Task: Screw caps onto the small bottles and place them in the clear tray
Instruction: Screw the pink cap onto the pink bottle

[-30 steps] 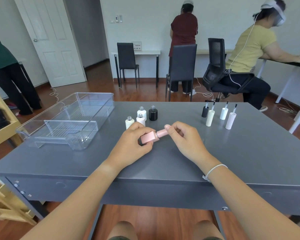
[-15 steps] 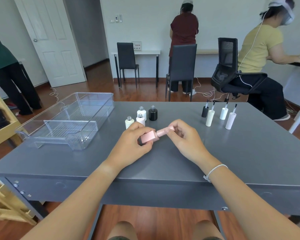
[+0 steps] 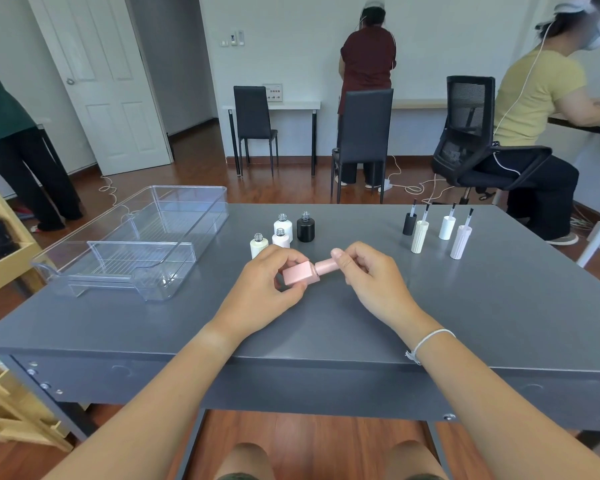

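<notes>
The right hand's point(image 3: 368, 278) fingers point(image 3: 340, 254) pinch the pale pink cylindrical cap point(image 3: 326, 266); the left hand point(image 3: 267, 285) clamps the square pink bottle point(image 3: 300, 274), held sideways just above the grey table point(image 3: 465, 306). The capping step looks underway, though whether the thread is seated is hard to tell. Next comes twisting tight, then carrying it left to the clear plastic tray point(image 3: 174, 216). Both wrists angle inward, forearms converging.
</notes>
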Demonstrator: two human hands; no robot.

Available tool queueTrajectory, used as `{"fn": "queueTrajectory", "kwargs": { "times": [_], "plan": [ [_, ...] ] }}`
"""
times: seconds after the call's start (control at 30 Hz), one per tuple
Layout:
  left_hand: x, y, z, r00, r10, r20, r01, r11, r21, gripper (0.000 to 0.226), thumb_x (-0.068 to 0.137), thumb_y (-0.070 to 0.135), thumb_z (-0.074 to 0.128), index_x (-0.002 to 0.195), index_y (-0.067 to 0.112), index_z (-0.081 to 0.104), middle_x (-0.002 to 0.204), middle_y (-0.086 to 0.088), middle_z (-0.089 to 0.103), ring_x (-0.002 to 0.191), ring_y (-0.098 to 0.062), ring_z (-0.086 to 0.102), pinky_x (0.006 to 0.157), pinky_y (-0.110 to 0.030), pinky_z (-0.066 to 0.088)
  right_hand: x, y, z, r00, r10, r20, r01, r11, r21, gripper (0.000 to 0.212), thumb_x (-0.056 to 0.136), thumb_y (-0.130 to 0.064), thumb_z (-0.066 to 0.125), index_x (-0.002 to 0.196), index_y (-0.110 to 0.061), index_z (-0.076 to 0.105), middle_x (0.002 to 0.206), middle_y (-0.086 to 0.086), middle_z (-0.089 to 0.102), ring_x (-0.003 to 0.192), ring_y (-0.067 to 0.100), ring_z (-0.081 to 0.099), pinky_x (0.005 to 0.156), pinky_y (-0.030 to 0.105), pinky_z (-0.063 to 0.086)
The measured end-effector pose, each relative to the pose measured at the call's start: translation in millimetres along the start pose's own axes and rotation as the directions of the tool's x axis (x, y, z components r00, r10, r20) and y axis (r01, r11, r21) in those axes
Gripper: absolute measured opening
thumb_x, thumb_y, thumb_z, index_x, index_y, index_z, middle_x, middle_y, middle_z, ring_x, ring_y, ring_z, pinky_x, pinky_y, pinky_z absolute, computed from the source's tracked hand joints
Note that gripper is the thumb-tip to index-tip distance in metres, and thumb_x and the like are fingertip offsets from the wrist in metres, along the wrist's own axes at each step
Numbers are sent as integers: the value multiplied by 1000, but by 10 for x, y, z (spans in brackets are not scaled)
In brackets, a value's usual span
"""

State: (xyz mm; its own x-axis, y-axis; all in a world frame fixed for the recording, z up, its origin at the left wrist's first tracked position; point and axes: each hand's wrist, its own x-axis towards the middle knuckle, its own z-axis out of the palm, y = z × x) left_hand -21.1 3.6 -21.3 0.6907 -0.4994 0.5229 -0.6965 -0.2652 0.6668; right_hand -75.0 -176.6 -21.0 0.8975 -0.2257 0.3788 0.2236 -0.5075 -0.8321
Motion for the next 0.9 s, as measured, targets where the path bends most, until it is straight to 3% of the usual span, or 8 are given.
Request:
{"fn": "queueTrajectory", "kwargs": {
  "times": [0.1,0.23,0.37,0.53,0.7,0.83,0.9],
  "plan": [
    [2,6,1,1000,8,-2,-8,1000,9,37,75,9,67,90,41,57,90,10,55,83,-4,54,63,-11,41,-2,-9,1,1000,12,0,-12,1000,2,30,86,-50,48,73,-23,53,63,-1,49,56,10,40,54,22,34],
    [3,3,1,1000,12,-3,-12,1000,8,37,75,9,67,90,41,57,90,11,55,84,-4,54,64,-11,42,-3,-1,-8,999,-48,11,48,999,19,7,89,-27,52,83,-25,54,60,-10,45,51,3,37,49,13,32],
    [3,-8,0,1000,16,10,-16,1000,9,35,75,8,66,91,39,58,90,10,54,83,-5,53,63,-11,42,1,9,-7,1000,-26,-12,25,999,-32,20,89,-28,52,74,-15,53,47,-15,44,48,5,35,47,14,31],
    [5,-16,5,1000,12,10,-12,1000,14,36,75,9,66,91,41,57,90,11,54,83,-5,53,63,-11,41,-5,-13,1,999,7,-34,-9,999,-52,37,87,-47,49,68,-15,53,58,-4,45,49,6,34,49,19,30],
    [7,-19,0,1000,16,4,-16,1000,22,38,74,10,66,89,44,56,90,12,54,83,-5,53,63,-11,41,-5,-2,-12,999,-26,19,26,999,-29,11,90,-27,51,80,-23,53,52,-14,45,48,4,36,48,16,32],
    [9,-22,2,1000,23,18,-23,999,37,34,75,10,65,91,39,58,91,11,54,83,-5,53,63,-12,42,2,8,-5,1000,5,1,-5,997,-74,29,90,-34,50,70,-13,49,47,-12,42,47,6,33,47,17,28],
    [6,-13,1,999,29,17,-29,999,34,37,75,9,66,90,42,56,91,10,54,83,-5,53,63,-11,41,-1,-3,2,1000,19,-13,-20,996,-82,41,89,-42,47,68,-7,48,53,-7,42,51,10,34,51,24,30]
  ]
}}
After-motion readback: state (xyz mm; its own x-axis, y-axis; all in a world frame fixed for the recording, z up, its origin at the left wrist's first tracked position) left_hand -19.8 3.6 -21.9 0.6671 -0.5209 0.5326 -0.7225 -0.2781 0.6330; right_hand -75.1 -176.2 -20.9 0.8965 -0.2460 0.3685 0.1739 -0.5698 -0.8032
